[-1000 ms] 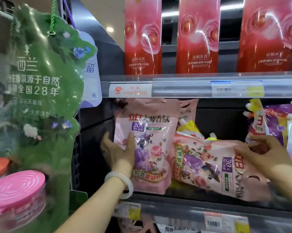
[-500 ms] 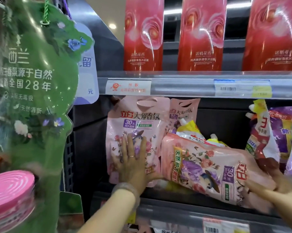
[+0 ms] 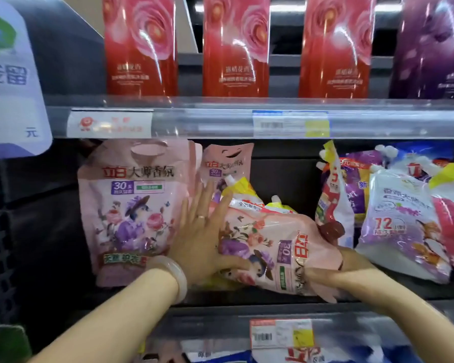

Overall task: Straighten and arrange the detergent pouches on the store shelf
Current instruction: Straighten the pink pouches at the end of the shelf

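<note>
A pink floral detergent pouch [image 3: 131, 205] stands upright at the left of the middle shelf. A second pink pouch [image 3: 227, 163] stands behind it to the right. A third pink pouch [image 3: 270, 247] lies tipped on its side across yellow-topped pouches [image 3: 244, 189]. My left hand [image 3: 202, 237] lies flat with fingers spread, between the upright pouch and the tipped one, thumb under the tipped pouch. My right hand [image 3: 343, 268] grips the right end of the tipped pouch.
Purple, white and red spouted pouches [image 3: 393, 218] lean in a pile at the right. Tall red boxes [image 3: 233, 45] stand on the upper shelf above a price rail [image 3: 273, 121]. A hanging sign [image 3: 11, 82] juts out at the left. The lower shelf edge [image 3: 281, 334] carries price tags.
My left hand has slid right from the upright pouch's face to the left end of the tipped pouch. The view has shifted right and closer; my right hand still holds the tipped pouch.
</note>
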`<action>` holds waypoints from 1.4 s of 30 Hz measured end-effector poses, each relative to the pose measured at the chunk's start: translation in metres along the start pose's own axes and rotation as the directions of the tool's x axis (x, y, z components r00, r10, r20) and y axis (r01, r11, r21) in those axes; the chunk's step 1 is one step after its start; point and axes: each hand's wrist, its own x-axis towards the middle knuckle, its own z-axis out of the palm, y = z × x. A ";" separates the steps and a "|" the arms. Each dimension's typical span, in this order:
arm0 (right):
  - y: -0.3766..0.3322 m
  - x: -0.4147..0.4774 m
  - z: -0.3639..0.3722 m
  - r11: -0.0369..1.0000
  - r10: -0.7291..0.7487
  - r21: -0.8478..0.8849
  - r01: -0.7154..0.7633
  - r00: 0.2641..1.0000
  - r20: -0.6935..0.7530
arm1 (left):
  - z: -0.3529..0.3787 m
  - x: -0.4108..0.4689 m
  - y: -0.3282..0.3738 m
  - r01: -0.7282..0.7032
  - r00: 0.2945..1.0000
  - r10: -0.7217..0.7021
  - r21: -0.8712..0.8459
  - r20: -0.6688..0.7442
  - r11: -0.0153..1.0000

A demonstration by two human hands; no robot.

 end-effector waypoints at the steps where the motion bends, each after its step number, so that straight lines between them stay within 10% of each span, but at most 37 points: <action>1: -0.002 -0.004 -0.001 0.998 0.037 -0.043 -0.037 0.999 -0.013 | -0.004 0.011 0.010 -0.069 0.994 0.068 0.010 0.091 0.998; 10: -0.004 0.004 0.013 0.977 0.129 -0.156 -0.144 0.986 -0.105 | 0.013 0.050 0.037 -0.147 0.970 0.119 0.117 0.214 0.982; 19: -0.052 0.034 0.013 0.907 -0.128 -0.419 -0.045 0.917 -0.377 | 0.015 0.042 0.024 -0.035 0.958 -0.042 -0.262 -0.284 0.965; 24: -0.135 0.037 0.018 0.739 -0.508 -0.601 0.305 0.838 -0.199 | -0.011 0.024 0.037 0.127 0.752 -0.554 -0.746 -0.358 0.654; 31: -0.060 0.056 0.054 0.986 -0.124 -0.121 0.114 0.989 -0.076 | -0.019 -0.023 0.014 -0.019 0.218 -0.971 -0.995 -0.103 0.101; 34: -0.030 0.052 0.111 0.994 -0.038 -0.098 0.053 0.988 0.149 | -0.018 -0.030 0.021 0.076 0.276 -0.952 -0.985 -0.129 0.156; 42: -0.017 0.078 0.191 0.981 -0.069 0.181 0.073 0.997 -0.027 | -0.026 -0.039 -0.026 0.149 0.082 -0.964 -0.954 -0.252 0.261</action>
